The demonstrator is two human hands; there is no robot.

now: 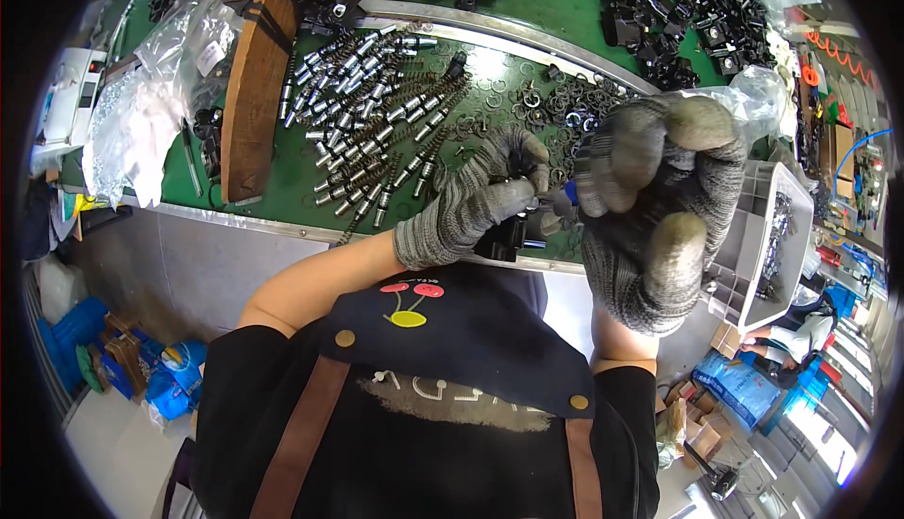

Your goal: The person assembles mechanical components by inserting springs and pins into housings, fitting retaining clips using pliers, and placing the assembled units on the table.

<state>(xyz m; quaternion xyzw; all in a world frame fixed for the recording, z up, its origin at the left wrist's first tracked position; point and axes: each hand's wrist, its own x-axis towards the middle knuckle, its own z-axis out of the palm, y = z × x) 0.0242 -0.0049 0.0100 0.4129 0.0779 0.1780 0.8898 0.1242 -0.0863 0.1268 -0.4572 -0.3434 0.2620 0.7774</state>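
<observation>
My grey knit-gloved left hand pinching small black metal part, gloved right hand curled shut, blocking grey plastic bin, spring-wound steel pins beyond.

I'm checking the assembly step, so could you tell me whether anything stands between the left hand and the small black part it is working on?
Nothing visible does. The left hand already has its gloved fingers on the small black part at the edge of the green bench. The right hand is raised beside it, not between them.
</observation>
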